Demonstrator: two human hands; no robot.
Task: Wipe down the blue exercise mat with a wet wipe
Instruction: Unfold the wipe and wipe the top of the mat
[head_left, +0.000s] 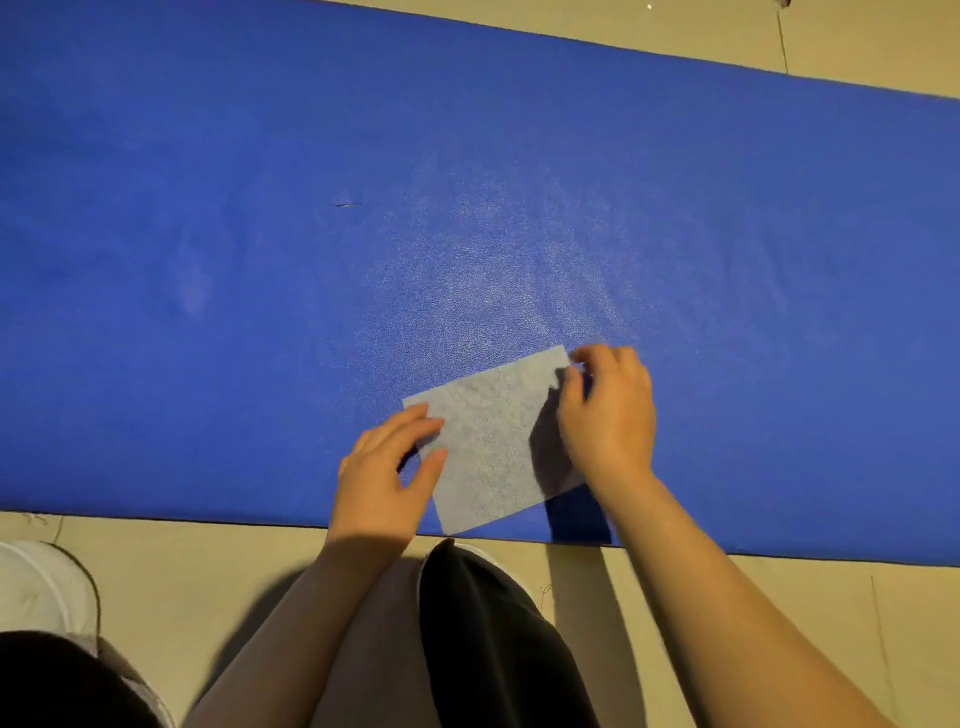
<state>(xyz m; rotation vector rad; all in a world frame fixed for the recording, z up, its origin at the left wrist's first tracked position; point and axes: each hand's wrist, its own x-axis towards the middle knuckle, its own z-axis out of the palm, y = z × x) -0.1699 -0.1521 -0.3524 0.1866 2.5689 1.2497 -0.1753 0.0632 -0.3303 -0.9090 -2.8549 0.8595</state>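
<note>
Lying flat on one blue mat (208, 156), one wet wipe (488, 447) — left hand (384, 467) fingers spread, right hand (608, 410) fingers pinching its corner

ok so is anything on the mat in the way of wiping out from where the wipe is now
Nothing solid. The wet wipe lies flat on the blue mat under both hands, left hand, right hand. Only a small dark fleck lies further out.

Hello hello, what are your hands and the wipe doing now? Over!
Left hand flat on wet wipe. Right hand pinching its far corner. Wipe spread on blue mat. Nothing in the way.
</note>
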